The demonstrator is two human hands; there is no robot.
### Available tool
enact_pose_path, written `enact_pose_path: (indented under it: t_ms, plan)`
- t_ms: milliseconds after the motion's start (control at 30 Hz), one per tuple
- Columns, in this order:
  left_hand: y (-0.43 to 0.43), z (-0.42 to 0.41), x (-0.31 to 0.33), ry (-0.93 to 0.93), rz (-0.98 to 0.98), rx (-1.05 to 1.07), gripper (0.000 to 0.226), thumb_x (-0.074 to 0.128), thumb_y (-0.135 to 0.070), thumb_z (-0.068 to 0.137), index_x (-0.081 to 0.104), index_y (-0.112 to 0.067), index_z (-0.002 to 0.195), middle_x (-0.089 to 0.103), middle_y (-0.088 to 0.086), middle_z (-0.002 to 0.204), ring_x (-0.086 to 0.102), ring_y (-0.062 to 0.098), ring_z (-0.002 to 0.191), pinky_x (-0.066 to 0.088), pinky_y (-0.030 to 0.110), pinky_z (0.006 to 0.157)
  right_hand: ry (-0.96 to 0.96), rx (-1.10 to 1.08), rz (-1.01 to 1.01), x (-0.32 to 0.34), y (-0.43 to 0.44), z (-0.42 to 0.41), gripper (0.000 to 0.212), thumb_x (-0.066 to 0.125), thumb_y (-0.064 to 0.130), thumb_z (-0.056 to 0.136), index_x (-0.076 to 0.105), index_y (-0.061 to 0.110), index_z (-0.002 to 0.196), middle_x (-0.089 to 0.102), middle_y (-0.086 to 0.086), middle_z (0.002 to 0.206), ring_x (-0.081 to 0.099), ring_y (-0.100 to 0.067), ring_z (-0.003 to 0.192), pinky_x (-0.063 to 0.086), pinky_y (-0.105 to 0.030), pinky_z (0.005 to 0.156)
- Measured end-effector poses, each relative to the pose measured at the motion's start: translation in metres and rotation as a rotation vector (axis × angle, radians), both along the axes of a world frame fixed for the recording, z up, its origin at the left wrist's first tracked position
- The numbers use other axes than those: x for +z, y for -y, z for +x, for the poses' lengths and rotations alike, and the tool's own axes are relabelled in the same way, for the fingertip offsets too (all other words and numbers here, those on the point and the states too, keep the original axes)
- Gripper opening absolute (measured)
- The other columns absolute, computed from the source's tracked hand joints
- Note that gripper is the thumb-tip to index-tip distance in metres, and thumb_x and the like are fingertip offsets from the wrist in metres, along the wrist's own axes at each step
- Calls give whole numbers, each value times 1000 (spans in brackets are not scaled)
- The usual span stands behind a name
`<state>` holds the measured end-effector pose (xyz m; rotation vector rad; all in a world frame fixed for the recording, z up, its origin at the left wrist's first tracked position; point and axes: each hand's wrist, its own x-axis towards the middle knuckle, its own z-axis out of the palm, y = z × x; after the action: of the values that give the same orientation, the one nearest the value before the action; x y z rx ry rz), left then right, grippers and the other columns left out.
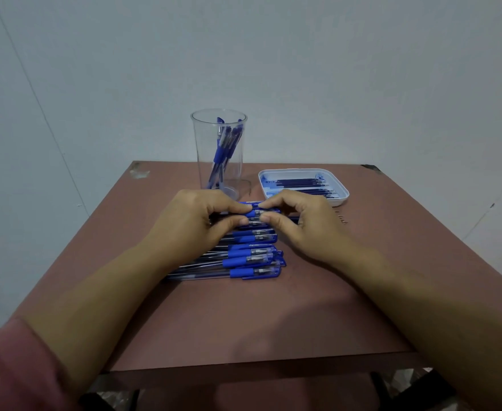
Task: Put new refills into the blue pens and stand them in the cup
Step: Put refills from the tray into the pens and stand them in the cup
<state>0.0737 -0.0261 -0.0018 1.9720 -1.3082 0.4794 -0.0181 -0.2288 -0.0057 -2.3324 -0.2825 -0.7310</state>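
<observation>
Nearest, my sleeve lies before the surface. My left hand and right hand each apply a pinch grip, thumb and forefinger curled, to one blue pen above the far end of the pen row. Cup and refill tray stand beyond. I judge the pen light, stiff and smooth; grasp the rubber section.

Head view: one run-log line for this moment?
left hand: holds pen | right hand: holds same pen | cup: pens standing | tray: refills
</observation>
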Motion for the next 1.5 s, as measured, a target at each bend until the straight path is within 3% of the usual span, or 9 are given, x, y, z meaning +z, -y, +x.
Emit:
enact_pose_path:
  t_ms: [167,267,333,567,833,1000,1167,1400,1500]
  plan:
    - [2,-7,5,-70,39,84,32,64,-42,87,70,-29,116,71,-14,101,62,0,89,52,22,80,-95,40,151,1,-1,3,11,67,20,91,63,23,101,65,11,85,59,-7,71,49,-24,68]
    - [-4,-15,7,-72,181,184,64,49,-66,84,54,-29,136,62,-9,122,57,5,107,45,23,90,-85,23,276,1,4,2,16,65,19,90,63,32,98,64,1,84,58,-25,74,53,-42,73]
    - [-9,-19,8,-83,359,268,84,37,-76,81,39,-25,147,50,-5,138,48,13,125,39,27,100,-66,-1,339,5,5,-2,19,63,15,92,63,33,98,62,2,83,54,-20,74,52,-44,74]
    - [-33,-32,-12,-124,511,248,104,17,-89,72,33,-23,150,33,-5,154,37,13,137,28,30,114,101,-51,523,31,8,-12,17,52,2,97,59,15,105,60,4,89,58,5,73,48,-13,67]
    - [-33,-37,-21,-191,505,255,97,18,-87,73,33,-30,150,25,-9,158,31,12,140,25,31,117,289,-130,452,71,12,11,18,53,11,96,59,25,103,58,7,86,52,-11,75,48,-27,74]
    - [-34,-36,-20,-196,497,253,97,19,-89,73,34,-30,149,26,-9,158,31,11,140,26,32,117,431,-203,478,101,2,46,15,52,9,95,56,20,106,57,10,90,51,5,69,44,-13,68]
    - [-35,-37,-20,-200,496,255,96,19,-88,73,33,-31,149,26,-10,157,31,10,140,24,29,117,320,-191,291,102,-5,78,18,57,10,92,46,17,104,54,10,88,52,1,71,40,-8,66]
    - [-34,-36,-18,-186,501,253,96,18,-87,73,33,-31,149,26,-11,157,30,8,140,22,27,115,169,-148,44,89,-15,96,11,57,19,94,63,17,104,60,10,89,50,-15,92,37,-12,77]
    - [-34,-36,-19,-186,499,250,96,18,-88,73,33,-31,149,26,-10,157,30,8,139,24,29,116,109,-155,-79,85,-17,102,26,50,31,97,71,16,97,64,8,100,48,-19,105,40,-30,92]
